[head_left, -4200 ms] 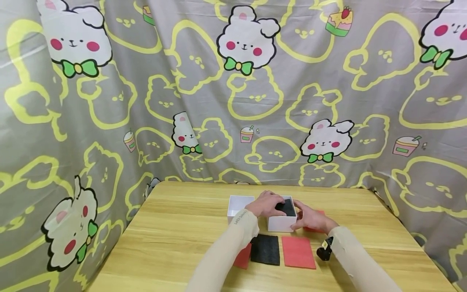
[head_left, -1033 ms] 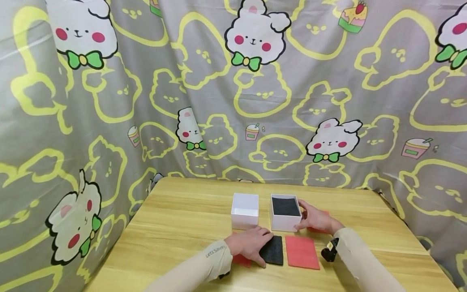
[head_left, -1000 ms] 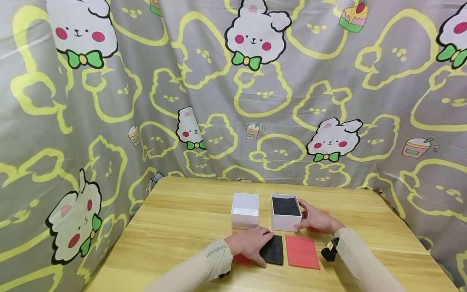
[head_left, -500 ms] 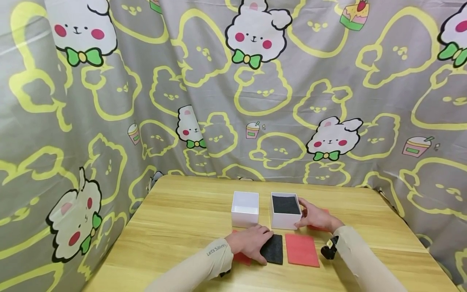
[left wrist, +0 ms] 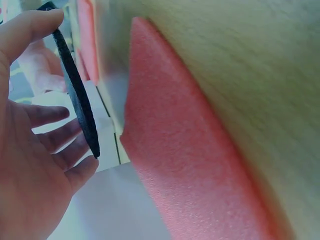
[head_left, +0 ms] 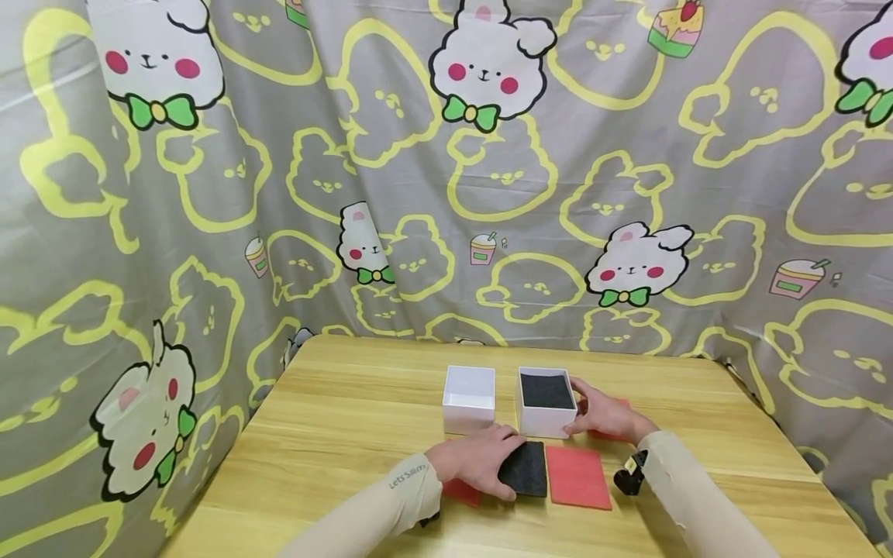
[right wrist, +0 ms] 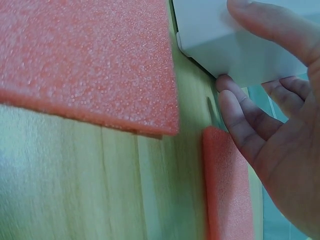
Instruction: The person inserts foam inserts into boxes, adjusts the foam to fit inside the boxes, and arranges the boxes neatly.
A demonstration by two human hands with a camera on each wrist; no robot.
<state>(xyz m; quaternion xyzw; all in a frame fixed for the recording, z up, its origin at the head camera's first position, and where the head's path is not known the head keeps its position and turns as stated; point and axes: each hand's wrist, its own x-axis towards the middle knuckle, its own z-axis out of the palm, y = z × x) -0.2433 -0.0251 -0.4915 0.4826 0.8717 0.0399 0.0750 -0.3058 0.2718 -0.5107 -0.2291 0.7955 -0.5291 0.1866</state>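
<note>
My left hand (head_left: 481, 461) grips a square black foam sheet (head_left: 525, 470) by its edges. In the left wrist view this black sheet (left wrist: 76, 92) appears edge-on between thumb and fingers, raised off the table. My right hand (head_left: 605, 416) holds the right side of an open white box (head_left: 544, 423), thumb at the near side and fingers around the side. Inside that box another black foam piece (head_left: 546, 391) lies near the rim. In the right wrist view the thumb and fingers of my right hand (right wrist: 280, 140) touch the box wall (right wrist: 215, 50).
A second open white box (head_left: 469, 419) stands left of the first, its visible interior white. Red foam sheets lie around: one (head_left: 577, 477) right of the black sheet, one (head_left: 462, 493) partly under my left hand, another (head_left: 619, 405) partly behind my right hand. A patterned curtain (head_left: 516, 194) hangs behind the table.
My left hand moved from the box's opening to the black sheet on the table, then shifted that sheet slightly up and right. My right hand keeps its hold on the box.
</note>
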